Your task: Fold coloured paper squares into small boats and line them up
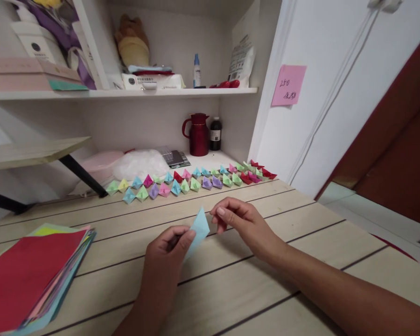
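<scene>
A light blue piece of folded paper [199,232], pointed at the top, is pinched between the thumb and fingers of my left hand [168,249]. The paper is held tilted just above the slatted wooden table. To its right, my right hand [240,218] has loosely curled fingers with nothing visible in them. Its fingertips are close to the paper's right corner, with a narrow gap between. Beyond both hands, small folded paper boats [195,185] in many colours stand in rows along the back of the table.
A stack of coloured paper sheets [38,268], red on top, lies at the left. Behind the boats are a clear plastic bag [140,164], a dark red jug [198,135] and a dark bottle [215,134]. A small raised shelf [35,151] juts in from the left.
</scene>
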The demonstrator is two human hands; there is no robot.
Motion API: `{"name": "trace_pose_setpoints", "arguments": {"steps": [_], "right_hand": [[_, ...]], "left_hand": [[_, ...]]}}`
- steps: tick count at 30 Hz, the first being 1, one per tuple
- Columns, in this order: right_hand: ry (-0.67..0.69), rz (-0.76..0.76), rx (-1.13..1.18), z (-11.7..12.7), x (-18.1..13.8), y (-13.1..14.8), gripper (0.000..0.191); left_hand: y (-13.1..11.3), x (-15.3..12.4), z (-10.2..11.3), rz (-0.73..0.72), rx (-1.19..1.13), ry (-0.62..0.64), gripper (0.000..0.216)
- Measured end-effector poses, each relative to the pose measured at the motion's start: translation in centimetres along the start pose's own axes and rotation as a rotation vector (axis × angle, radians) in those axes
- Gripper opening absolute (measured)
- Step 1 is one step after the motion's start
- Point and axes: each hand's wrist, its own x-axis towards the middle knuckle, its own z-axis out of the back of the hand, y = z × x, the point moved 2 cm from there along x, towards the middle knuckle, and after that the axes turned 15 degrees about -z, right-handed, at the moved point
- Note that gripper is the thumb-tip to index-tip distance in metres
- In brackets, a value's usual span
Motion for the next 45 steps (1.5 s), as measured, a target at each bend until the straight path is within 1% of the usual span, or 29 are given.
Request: {"name": "trace_pose_setpoints", "arguments": {"steps": [2, 3, 5, 7, 10, 12, 14, 16, 18, 21, 23, 25, 26, 28, 29, 30, 31, 32, 33, 34, 35, 37, 40, 42, 45], "right_hand": [[0.024, -0.058, 0.047, -0.1, 0.3, -0.4, 0.023], [0.034, -0.08, 0.074, -0.2, 0.4, -0.6, 0.023], [0.064, -0.117, 0.118, -0.4, 0.3, -0.7, 0.025], [0.134, -0.146, 0.144, -0.8, 0.0, -0.7, 0.031], [0.247, -0.18, 0.176, -1.4, -0.6, -0.5, 0.04], [0.266, -0.189, 0.167, -1.7, -0.8, -0.5, 0.036], [0.266, -0.2, 0.144, -2.1, -0.9, -0.8, 0.039], [0.225, -0.206, 0.15, -2.4, -0.8, -1.2, 0.043], [0.16, -0.213, 0.173, -2.6, -0.6, -1.8, 0.039], [0.102, -0.243, 0.165, -2.5, -0.1, -2.5, 0.035], [0.053, -0.238, 0.105, -1.9, 0.3, -2.5, 0.03], [-0.069, -0.144, -0.06, -0.8, 0.6, -2.1, 0.021], [-0.155, -0.054, -0.198, -0.2, 0.6, -1.6, 0.015], [-0.342, 0.202, -0.594, 0.9, 0.5, -0.5, 0.003], [-0.412, 0.33, -0.806, 1.2, 0.4, -0.1, 0.005], [-0.454, 0.432, -1.002, 1.2, 0.4, 0.1, 0.009], [-0.463, 0.509, -1.178, 1.1, 0.3, 0.1, 0.011], [-0.441, 0.558, -1.324, 0.9, 0.4, -0.1, 0.012], [-0.39, 0.589, -1.438, 0.5, 0.5, -0.5, 0.013], [-0.311, 0.611, -1.519, 0.1, 0.6, -1.0, 0.013], [-0.244, 0.622, -1.565, -0.3, 0.7, -1.4, 0.013], [-0.172, 0.631, -1.598, -1.0, 0.8, -2.2, 0.013], [-0.147, 0.62, -1.583, -1.5, 0.9, -2.7, 0.013], [-0.122, 0.604, -1.539, -1.4, 0.9, -2.8, 0.015], [-0.014, 0.543, -1.385, -0.6, 1.1, -2.8, 0.011]], "left_hand": [[0.3, -0.2, -0.2, 0.169, -0.265, 0.028, 0.023], [0.4, -0.3, -0.3, 0.224, -0.39, 0.044, 0.024], [0.3, -0.4, -0.4, 0.262, -0.573, 0.055, 0.022], [0.1, -0.4, -0.5, 0.231, -0.652, 0.063, 0.019], [0.0, -0.3, -0.8, 0.201, -0.641, 0.104, 0.025], [0.2, -0.3, -0.9, 0.189, -0.598, 0.073, 0.024], [0.5, -0.3, -0.9, 0.18, -0.575, 0.019, 0.021], [0.8, -0.3, -1.0, 0.184, -0.572, -0.018, 0.02], [1.0, -0.4, -1.0, 0.185, -0.536, -0.046, 0.021], [1.1, -0.5, -0.9, 0.164, -0.403, -0.047, 0.023], [1.1, -0.4, -0.8, 0.124, -0.283, -0.029, 0.029], [0.9, -0.2, -0.3, 0.031, -0.107, -0.052, 0.036], [0.6, -0.1, 0.0, -0.034, 0.006, -0.085, 0.036], [0.0, 0.0, 0.6, -0.191, 0.242, -0.175, 0.029], [-0.3, 0.0, 0.9, -0.276, 0.352, -0.222, 0.025], [-0.6, -0.1, 1.1, -0.357, 0.446, -0.262, 0.022], [-0.8, -0.1, 1.2, -0.43, 0.526, -0.279, 0.021], [-0.9, -0.2, 1.3, -0.493, 0.593, -0.27, 0.022], [-0.9, -0.2, 1.2, -0.545, 0.653, -0.234, 0.024], [-0.7, -0.2, 1.0, -0.585, 0.712, -0.167, 0.027], [-0.4, -0.2, 0.8, -0.612, 0.772, -0.088, 0.03], [0.2, -0.2, 0.1, -0.639, 0.899, 0.072, 0.037], [0.9, -0.4, -0.6, -0.624, 1.047, 0.248, 0.045], [1.2, -0.5, -1.0, -0.585, 1.075, 0.389, 0.05], [1.4, -0.5, -0.9, -0.477, 1.063, 0.586, 0.057]]}}
